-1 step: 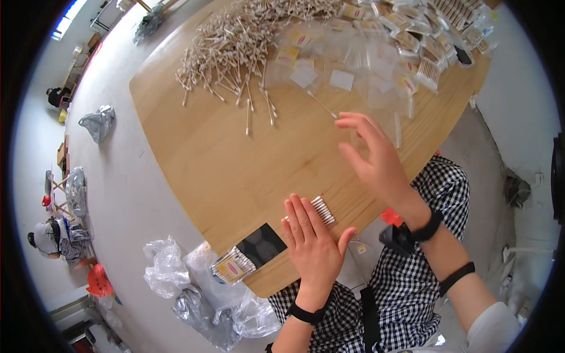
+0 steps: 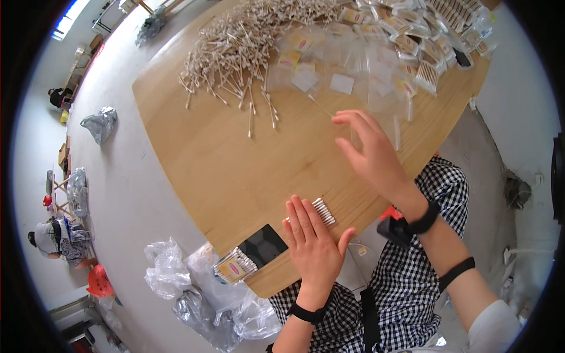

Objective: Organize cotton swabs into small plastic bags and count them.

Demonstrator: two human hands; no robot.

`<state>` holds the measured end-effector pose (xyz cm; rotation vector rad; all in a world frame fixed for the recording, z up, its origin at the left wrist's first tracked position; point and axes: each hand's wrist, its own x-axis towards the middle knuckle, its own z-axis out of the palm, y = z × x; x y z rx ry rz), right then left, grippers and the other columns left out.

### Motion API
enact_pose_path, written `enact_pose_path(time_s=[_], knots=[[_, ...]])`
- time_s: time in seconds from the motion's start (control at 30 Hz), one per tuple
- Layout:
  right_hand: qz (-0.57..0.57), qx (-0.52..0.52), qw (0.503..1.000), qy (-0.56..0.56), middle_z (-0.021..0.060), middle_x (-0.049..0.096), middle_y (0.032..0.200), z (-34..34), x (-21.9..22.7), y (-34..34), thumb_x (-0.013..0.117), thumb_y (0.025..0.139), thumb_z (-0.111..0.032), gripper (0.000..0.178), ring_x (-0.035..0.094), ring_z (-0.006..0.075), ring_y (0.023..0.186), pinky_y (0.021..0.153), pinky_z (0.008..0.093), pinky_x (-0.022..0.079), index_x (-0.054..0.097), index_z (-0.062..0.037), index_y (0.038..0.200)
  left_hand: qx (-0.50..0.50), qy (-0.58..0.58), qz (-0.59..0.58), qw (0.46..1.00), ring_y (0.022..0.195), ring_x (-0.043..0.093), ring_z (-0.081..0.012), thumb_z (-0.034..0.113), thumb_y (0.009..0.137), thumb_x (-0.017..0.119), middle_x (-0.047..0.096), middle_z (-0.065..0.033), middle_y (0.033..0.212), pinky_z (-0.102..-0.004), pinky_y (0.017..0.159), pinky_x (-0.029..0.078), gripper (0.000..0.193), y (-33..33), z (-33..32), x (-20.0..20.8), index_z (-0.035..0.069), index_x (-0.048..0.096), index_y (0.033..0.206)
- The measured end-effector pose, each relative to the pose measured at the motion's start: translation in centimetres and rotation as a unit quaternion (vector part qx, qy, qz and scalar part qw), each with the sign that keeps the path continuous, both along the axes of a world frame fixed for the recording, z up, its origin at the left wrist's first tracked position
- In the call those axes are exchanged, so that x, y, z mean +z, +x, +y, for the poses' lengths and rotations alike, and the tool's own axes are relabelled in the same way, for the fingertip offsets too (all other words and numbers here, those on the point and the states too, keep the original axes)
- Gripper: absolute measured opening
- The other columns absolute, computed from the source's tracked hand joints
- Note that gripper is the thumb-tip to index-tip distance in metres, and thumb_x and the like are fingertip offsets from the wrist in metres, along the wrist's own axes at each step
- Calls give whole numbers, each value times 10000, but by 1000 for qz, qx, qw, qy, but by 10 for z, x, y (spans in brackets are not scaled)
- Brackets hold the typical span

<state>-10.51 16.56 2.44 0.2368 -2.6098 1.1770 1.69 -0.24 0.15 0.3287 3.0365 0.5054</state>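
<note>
My left hand (image 2: pixel 315 250) lies flat with fingers stretched over a row of cotton swabs (image 2: pixel 323 210) near the table's front edge. Some white tips show past its fingers; the rest is hidden beneath the palm. Farther right, my right hand (image 2: pixel 374 153) is over the table with thumb and fingers apart. Its foremost fingertip meets or overlaps the near end of a single cotton swab (image 2: pixel 321 106); contact is unclear. Left of my left hand, a dark flat pad (image 2: pixel 263 245) sits beside a filled swab pack (image 2: pixel 235 266) with a yellow-and-white label at the table edge.
A big heap of loose cotton swabs (image 2: pixel 235 47) covers the far left of the wooden table (image 2: pixel 206 159). Clear empty bags (image 2: pixel 371 65) spread right of it, with filled packs (image 2: pixel 412 44) beyond. Crumpled plastic bags (image 2: pixel 206 300) lie below the left edge. A person (image 2: pixel 59 238) sits far left.
My right hand has shifted very slightly left and nearer, its fingertip now over the swab's end. The left hand stays flat in place.
</note>
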Motion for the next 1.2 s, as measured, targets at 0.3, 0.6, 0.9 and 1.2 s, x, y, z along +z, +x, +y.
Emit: enact_pose_path(time_s=[0.3,0.6,0.9,1.2], knots=[[-85,-30,994,62,200,636,1010,-35,-32,-70,668,828,-37,207,627,399,931,801,465,503,574,-7,1010,11,-24,30,999,1507,172,-388,591,949,501,230,-297,1583,-477,1223,127,930,1,0,-3,-147,281,1472],[-93,-72,978,173,277,613,1031,-132,-14,-120,756,849,-298,475,640,421,946,802,474,536,536,71,1050,16,9,24,1000,1506,183,-380,528,915,573,242,-288,1584,-473,1224,132,921,3,-2,-8,-137,280,1480],[-32,89,987,130,180,637,968,-89,-34,-116,653,859,-103,171,632,362,936,795,429,522,602,-23,1003,12,33,37,999,1501,198,-386,532,940,548,257,-297,1574,-469,1219,159,892,2,-1,-6,-146,303,1464],[-30,369,928,49,93,668,920,-39,-12,-9,702,846,-151,137,619,285,923,797,392,506,673,-72,954,46,58,56,996,1512,101,-426,496,890,652,130,-323,1597,-506,1221,123,1020,0,1,-6,-147,153,1506]])
